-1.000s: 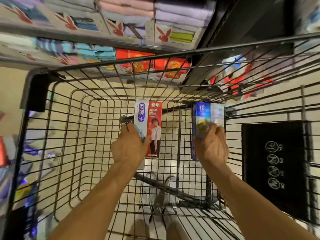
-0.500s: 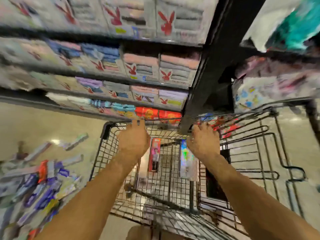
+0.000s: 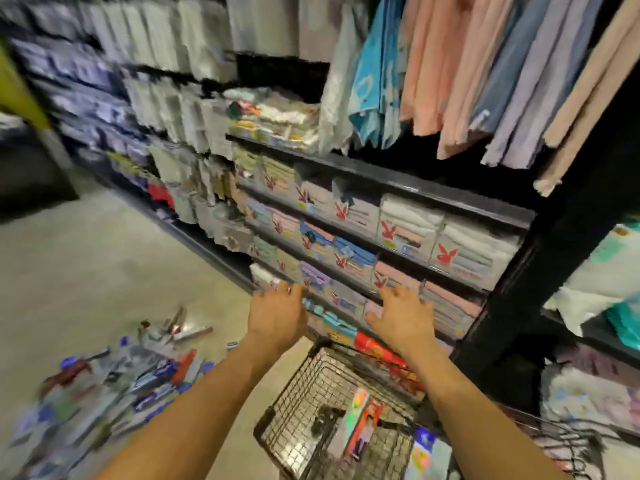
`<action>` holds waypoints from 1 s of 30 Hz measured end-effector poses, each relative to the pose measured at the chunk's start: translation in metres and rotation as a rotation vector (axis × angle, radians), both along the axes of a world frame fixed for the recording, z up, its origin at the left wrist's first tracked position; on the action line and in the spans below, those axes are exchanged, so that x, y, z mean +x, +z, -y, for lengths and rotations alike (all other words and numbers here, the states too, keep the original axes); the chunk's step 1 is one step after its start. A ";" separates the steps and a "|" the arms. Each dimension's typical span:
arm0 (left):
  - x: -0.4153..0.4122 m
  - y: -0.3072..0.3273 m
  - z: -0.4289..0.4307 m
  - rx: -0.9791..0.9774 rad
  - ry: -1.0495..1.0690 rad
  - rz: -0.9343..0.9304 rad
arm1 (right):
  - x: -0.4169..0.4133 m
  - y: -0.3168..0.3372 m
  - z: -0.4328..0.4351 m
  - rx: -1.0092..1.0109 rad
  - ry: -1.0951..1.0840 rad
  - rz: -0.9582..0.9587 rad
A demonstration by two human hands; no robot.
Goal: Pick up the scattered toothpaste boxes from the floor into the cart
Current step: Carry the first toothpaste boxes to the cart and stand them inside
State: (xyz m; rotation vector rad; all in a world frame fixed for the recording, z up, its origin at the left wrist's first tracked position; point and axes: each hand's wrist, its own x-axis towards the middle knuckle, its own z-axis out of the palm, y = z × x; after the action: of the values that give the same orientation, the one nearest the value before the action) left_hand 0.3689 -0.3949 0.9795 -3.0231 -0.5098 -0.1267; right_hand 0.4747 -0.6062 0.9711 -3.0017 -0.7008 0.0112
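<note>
We see both hands stretched out in front of us with fingers spread and nothing in them: the left hand (image 3: 278,315) and the right hand (image 3: 401,315) hang apart at about the same height, palms down. Below and between them stands the wire cart (image 3: 301,386), its basket seen from above. Inside it lie two toothpaste boxes (image 3: 358,427) side by side, one shiny and pale, one orange-red, and another box with a blue end (image 3: 424,452) rests near the right forearm. Down to the left of the left hand, well apart from the cart, the scattered toothpaste boxes (image 3: 138,375) cover the floor (image 3: 104,271) in a blurred heap of blue, white and red. Beyond the fingertips run dark shelves (image 3: 398,178) packed with folded towels in packs bearing a red rabbit mark. Above the right hand hang pink, blue and beige towels (image 3: 467,64).
</note>
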 end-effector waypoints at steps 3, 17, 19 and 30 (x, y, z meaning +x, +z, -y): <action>-0.050 0.013 -0.043 0.008 0.118 0.016 | -0.030 0.014 -0.061 -0.016 0.137 -0.006; -0.340 -0.005 -0.257 0.096 0.543 -0.050 | -0.262 0.017 -0.353 0.030 0.596 0.025; -0.380 -0.011 -0.284 0.091 0.572 -0.074 | -0.297 0.010 -0.388 0.028 0.649 0.013; -0.534 -0.060 -0.385 0.198 0.614 -0.173 | -0.403 -0.026 -0.510 -0.035 0.835 0.073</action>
State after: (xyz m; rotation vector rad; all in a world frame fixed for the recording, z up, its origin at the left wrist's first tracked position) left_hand -0.1652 -0.0094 0.9193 -2.5195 -1.2774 0.1133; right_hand 0.0714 -0.0967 0.9450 -2.5036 -1.8939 -0.0480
